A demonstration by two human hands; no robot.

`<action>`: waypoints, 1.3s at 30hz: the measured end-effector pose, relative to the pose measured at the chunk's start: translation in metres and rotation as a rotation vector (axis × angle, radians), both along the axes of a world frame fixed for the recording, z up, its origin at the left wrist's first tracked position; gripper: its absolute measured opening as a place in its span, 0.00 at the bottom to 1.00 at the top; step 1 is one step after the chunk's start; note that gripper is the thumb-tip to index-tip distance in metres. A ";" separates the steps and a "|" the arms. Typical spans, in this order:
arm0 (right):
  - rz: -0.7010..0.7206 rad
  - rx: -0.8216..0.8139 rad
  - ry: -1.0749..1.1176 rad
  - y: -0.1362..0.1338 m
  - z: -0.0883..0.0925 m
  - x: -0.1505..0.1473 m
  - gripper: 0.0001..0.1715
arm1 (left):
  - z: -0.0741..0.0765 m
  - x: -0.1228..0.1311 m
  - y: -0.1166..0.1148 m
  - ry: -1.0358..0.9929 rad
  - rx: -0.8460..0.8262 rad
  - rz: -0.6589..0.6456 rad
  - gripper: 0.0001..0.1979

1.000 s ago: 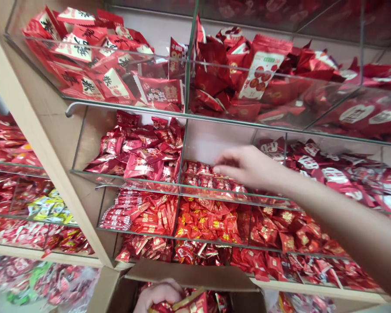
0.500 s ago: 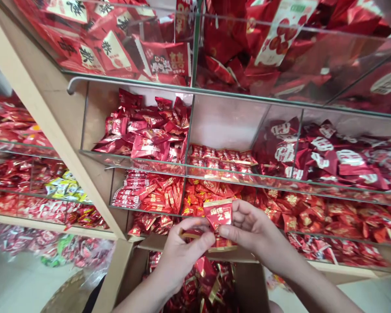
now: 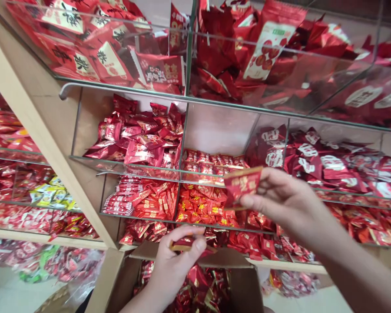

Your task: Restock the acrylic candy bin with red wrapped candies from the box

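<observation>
Between the thumb and fingers of my right hand (image 3: 285, 195) is a small red packet (image 3: 243, 187) with gold edges and gold lettering. It is raised in front of the low stacked red packets (image 3: 211, 161) on the middle shelf. My left hand (image 3: 171, 265) is lower, over the cardboard box (image 3: 246, 284), its thumb and fingers closed on another gold-edged red packet (image 3: 185, 244) seen edge-on. Inside the box lies a heap of similar shiny red packets (image 3: 202, 282), partly hidden by my left arm.
Clear dividers and front panels (image 3: 130, 167) split the shelves into bins of red-wrapped sweets. A wooden upright (image 3: 57, 143) stands at left, with more bins beyond it. A metal rail end (image 3: 63, 90) juts out. Bagged sweets (image 3: 65, 265) lie on the floor.
My right hand has moved up and right, carrying one packet away from my left hand toward the middle shelf. My left hand stays over the box with a packet. The view has shifted slightly.
</observation>
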State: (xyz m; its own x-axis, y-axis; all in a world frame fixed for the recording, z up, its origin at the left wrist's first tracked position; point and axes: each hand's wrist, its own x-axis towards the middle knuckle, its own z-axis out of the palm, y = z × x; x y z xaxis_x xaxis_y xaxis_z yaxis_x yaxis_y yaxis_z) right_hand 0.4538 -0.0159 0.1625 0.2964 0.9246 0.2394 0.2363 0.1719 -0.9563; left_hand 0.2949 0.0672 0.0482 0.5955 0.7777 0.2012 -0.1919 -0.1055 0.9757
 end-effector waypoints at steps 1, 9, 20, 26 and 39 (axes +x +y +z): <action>-0.012 0.000 -0.010 0.002 0.006 0.001 0.13 | 0.003 0.001 0.000 -0.018 -0.017 -0.013 0.10; 0.122 -0.157 0.083 0.008 -0.026 -0.021 0.12 | 0.031 0.000 0.004 0.049 0.202 -0.095 0.11; -0.113 0.105 0.152 0.003 -0.053 -0.028 0.05 | 0.031 -0.007 -0.003 -0.050 0.525 -0.050 0.09; -0.282 0.090 0.751 0.000 -0.066 -0.043 0.09 | 0.029 -0.001 -0.010 -0.115 0.572 -0.033 0.07; -0.349 0.120 0.052 -0.007 -0.022 0.002 0.18 | 0.006 -0.004 -0.009 -0.002 0.306 -0.095 0.03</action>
State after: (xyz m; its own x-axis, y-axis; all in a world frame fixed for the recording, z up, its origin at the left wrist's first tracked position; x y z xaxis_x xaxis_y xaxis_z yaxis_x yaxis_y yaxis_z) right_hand 0.4558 -0.0229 0.1403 0.6038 0.7318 0.3161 0.2518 0.2012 -0.9466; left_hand 0.2912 0.0579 0.0541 0.6619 0.6217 0.4188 -0.2168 -0.3760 0.9009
